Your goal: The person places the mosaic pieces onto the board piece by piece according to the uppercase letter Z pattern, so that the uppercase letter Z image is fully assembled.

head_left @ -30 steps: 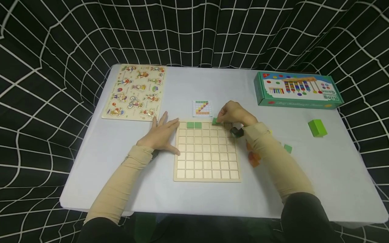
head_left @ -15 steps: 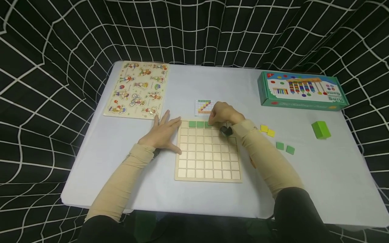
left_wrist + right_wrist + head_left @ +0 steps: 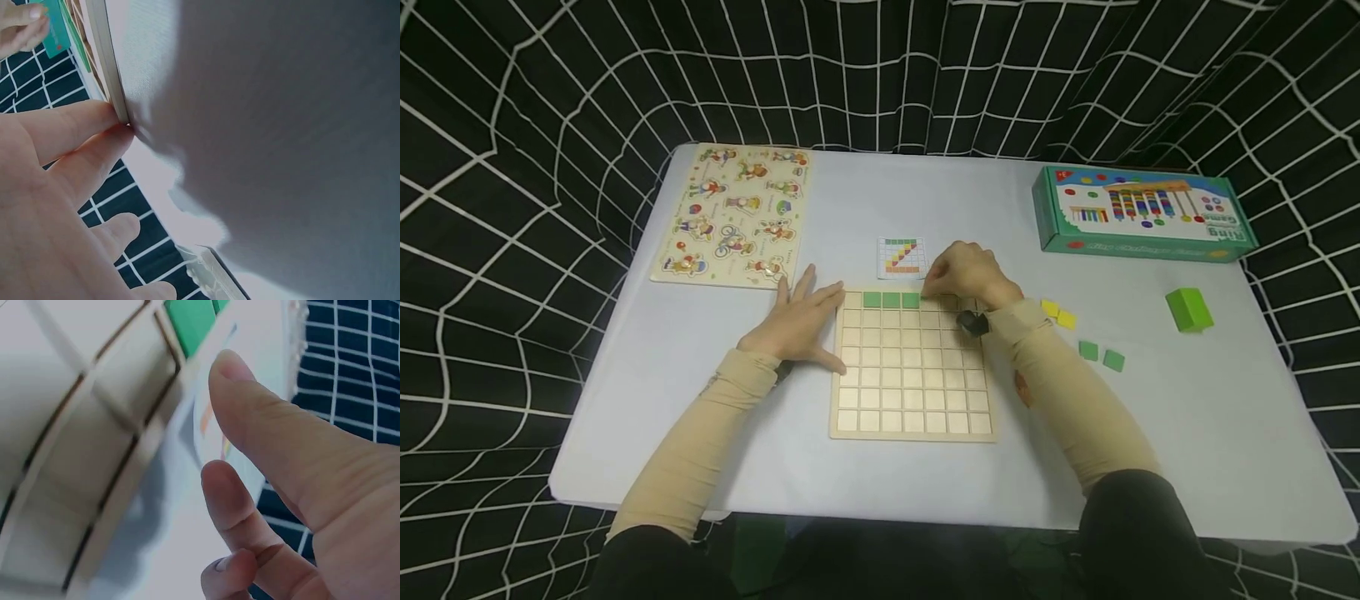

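A wooden grid board (image 3: 912, 437) lies on the white table, three green square tiles (image 3: 891, 300) set side by side in its far row. Spread fingers of my left hand (image 3: 792, 327) rest along the board's left edge; the left wrist view has fingertips (image 3: 112, 114) touching its side. My right hand (image 3: 967, 271) hovers at the far edge, just right of the tiles. In the right wrist view its thumb (image 3: 232, 381) and index finger stand apart with nothing between them. Just beyond the board lies a small pattern card (image 3: 901, 258).
Two yellow tiles (image 3: 1066, 319) and two green tiles (image 3: 1088, 351) lie right of the right forearm. Orange tiles (image 3: 1022, 388) are partly hidden under that forearm. A picture puzzle (image 3: 730, 217), a green game box (image 3: 1150, 217) and a lime-green block (image 3: 1189, 310) stand farther out.
My right hand brought a green tile to the far row, set it beside the other two, let it go and drew slightly right. The left hand has stayed at the board's edge.
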Demonstrator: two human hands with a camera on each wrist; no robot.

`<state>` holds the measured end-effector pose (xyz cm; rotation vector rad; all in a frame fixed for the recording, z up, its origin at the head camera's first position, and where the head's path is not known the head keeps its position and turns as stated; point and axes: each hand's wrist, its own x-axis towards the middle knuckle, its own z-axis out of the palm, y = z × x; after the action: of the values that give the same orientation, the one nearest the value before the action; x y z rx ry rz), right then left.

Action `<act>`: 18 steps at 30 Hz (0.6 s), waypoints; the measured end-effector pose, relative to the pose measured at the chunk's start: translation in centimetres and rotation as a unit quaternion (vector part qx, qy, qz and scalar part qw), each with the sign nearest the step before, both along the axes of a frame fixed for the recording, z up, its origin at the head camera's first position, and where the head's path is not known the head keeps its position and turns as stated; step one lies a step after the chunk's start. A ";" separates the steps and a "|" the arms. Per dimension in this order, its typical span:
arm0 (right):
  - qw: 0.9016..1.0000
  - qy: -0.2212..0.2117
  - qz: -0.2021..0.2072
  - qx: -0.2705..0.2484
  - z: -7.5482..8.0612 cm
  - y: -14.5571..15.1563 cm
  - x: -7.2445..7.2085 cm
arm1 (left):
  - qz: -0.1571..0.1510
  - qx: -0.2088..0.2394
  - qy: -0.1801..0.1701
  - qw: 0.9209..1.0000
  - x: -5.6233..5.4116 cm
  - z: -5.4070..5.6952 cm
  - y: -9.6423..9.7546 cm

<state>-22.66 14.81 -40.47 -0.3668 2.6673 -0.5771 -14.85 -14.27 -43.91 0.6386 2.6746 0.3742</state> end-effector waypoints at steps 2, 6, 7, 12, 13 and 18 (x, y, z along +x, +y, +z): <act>1.000 0.004 -0.018 -0.002 0.3 1.2 0.2 | -0.001 -0.001 -0.003 1.000 0.0 0.1 0.1; 0.998 0.001 -0.055 -0.006 0.9 4.1 1.0 | 0.001 -0.005 -0.008 1.000 0.0 0.2 0.1; 0.998 -0.001 -0.064 -0.004 1.0 4.9 1.2 | 0.001 -0.005 -0.008 1.000 0.0 0.2 0.0; 0.995 -0.022 -0.097 0.008 1.2 8.9 2.3 | 0.003 -0.003 -0.010 1.000 0.1 0.4 0.0; 0.994 -0.027 -0.102 0.012 1.2 9.7 2.5 | 0.003 -0.002 -0.011 1.000 0.1 0.4 0.1; 0.988 -0.066 -0.135 0.031 1.2 13.9 4.1 | -0.001 -0.001 -0.012 1.000 0.1 0.5 0.2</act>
<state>-18.56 28.68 -39.25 0.0498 2.6165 -0.5741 -14.73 -14.08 -43.39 0.6319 2.6507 0.3776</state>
